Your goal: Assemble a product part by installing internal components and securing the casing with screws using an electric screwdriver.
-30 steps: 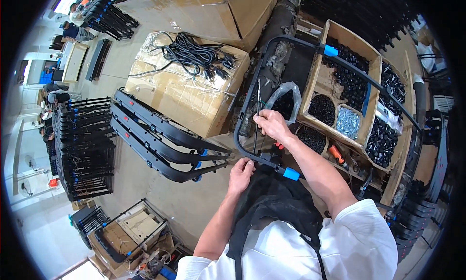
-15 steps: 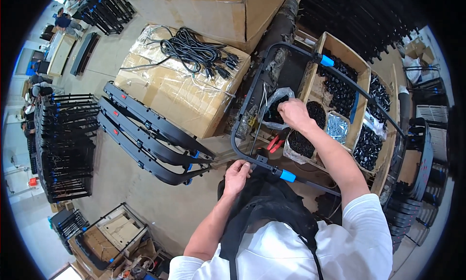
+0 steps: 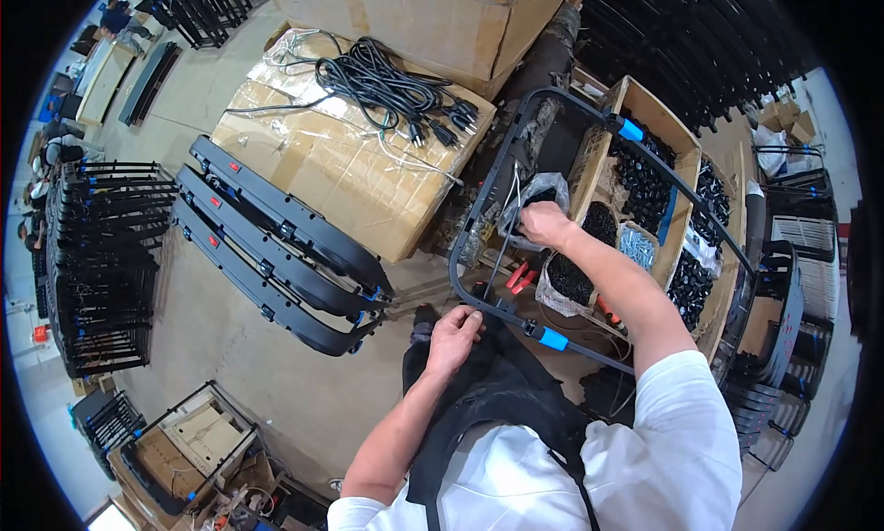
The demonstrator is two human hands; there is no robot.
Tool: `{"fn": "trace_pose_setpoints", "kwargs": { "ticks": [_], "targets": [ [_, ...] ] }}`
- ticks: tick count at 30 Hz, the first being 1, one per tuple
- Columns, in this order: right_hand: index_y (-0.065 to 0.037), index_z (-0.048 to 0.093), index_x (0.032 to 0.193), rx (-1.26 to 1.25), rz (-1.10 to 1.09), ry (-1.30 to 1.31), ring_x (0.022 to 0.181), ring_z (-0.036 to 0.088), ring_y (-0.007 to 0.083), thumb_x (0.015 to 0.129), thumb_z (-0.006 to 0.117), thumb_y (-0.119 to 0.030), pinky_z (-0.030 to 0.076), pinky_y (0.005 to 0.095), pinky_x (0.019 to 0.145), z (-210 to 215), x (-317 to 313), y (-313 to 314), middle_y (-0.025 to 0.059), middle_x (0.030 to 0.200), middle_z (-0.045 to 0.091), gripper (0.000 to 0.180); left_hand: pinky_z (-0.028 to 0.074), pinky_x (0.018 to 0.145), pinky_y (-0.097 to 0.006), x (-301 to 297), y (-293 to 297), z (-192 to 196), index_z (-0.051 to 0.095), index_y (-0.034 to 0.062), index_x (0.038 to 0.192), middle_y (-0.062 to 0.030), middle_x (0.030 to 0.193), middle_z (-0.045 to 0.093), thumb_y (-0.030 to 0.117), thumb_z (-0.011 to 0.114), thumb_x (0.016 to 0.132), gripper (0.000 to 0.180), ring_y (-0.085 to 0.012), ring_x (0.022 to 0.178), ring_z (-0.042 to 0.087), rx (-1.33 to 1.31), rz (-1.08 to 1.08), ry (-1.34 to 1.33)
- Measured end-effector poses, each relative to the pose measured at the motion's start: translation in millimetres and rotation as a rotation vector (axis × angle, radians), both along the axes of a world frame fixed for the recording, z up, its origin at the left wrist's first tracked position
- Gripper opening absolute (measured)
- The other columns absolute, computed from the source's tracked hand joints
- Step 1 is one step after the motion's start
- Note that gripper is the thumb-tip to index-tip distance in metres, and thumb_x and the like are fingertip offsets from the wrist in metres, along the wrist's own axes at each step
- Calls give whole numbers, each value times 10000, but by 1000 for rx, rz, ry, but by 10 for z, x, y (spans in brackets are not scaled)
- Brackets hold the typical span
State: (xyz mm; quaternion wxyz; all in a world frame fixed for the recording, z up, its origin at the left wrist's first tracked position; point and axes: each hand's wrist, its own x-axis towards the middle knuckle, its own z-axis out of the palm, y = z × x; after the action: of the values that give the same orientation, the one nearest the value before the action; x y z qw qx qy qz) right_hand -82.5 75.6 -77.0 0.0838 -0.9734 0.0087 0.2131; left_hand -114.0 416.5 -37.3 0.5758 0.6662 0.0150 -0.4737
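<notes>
head view: the black tube frame [image 3: 479, 218] with blue sleeves lies tilted across the person's lap and over the wooden box [image 3: 686, 176] of parts, its near corner by the waist. the left hand [image 3: 453, 336] has its grip pressed together around that near bar; the right hand [image 3: 545, 224] reaches into a clear plastic bag [image 3: 534, 192] beside the frame's far side, fingers curled in, and what they pinch cannot be told. to do this well, i'd judge the left hand should hold the frame steady while the right works in the bag. the box's compartments hold heaps of small black parts, one a bag of silvery screws [image 3: 637, 246]. further out, black cables [image 3: 387, 84] lie on a cardboard carton [image 3: 341, 163].
</notes>
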Motion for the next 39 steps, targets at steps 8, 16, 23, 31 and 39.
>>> {"fn": "trace_pose_setpoints", "kwargs": {
  "ticks": [8, 16, 23, 31, 39],
  "targets": [
    [-1, 695, 1124, 500, -656, -133, 854, 739, 298, 923, 710, -140, 577, 429, 777, 614, -351, -7, 171, 926, 740, 244, 543, 723, -271, 24, 17, -26, 734, 14, 1090, -29, 891, 715, 192, 662, 1046, 197, -100, 761, 638, -17, -17, 50],
    [55, 654, 1215, 1285, -1139, -308, 803, 697, 136, 989, 729, -194, 550, 291, 693, 1487, -1230, 999, 90, 936, 738, 345, 543, 707, -274, 175, 55, -9, 728, 22, 1084, -30, 904, 704, 195, 670, 1052, 186, -103, 747, 631, -106, -50, 117],
    [-32, 688, 1205, 1755, -1667, -90, 802, 674, 149, 1017, 734, -206, 503, 269, 647, 683, -1920, 2317, 50, 963, 730, 260, 534, 664, -271, 285, 34, -46, 727, 46, 1067, -20, 899, 709, 219, 691, 1043, 179, -93, 697, 623, -79, -122, 173],
    [-126, 734, 1118, 2089, -1712, -308, 825, 639, 135, 1040, 694, -191, 480, 319, 750, 183, -1252, 2518, -12, 938, 705, 110, 538, 663, -255, 441, 2, 135, 649, 54, 1124, -14, 851, 700, 202, 680, 1054, 167, -98, 673, 633, 19, -184, 302],
    [-113, 744, 1173, 2186, -1590, -317, 863, 659, 140, 1051, 670, -203, 460, 307, 730, 124, -1359, 2560, -2, 1032, 742, 168, 530, 603, -281, 508, -22, 168, 669, 39, 1067, -24, 843, 705, 247, 679, 1055, 209, -109, 639, 618, 22, -259, 353]
  ]
}}
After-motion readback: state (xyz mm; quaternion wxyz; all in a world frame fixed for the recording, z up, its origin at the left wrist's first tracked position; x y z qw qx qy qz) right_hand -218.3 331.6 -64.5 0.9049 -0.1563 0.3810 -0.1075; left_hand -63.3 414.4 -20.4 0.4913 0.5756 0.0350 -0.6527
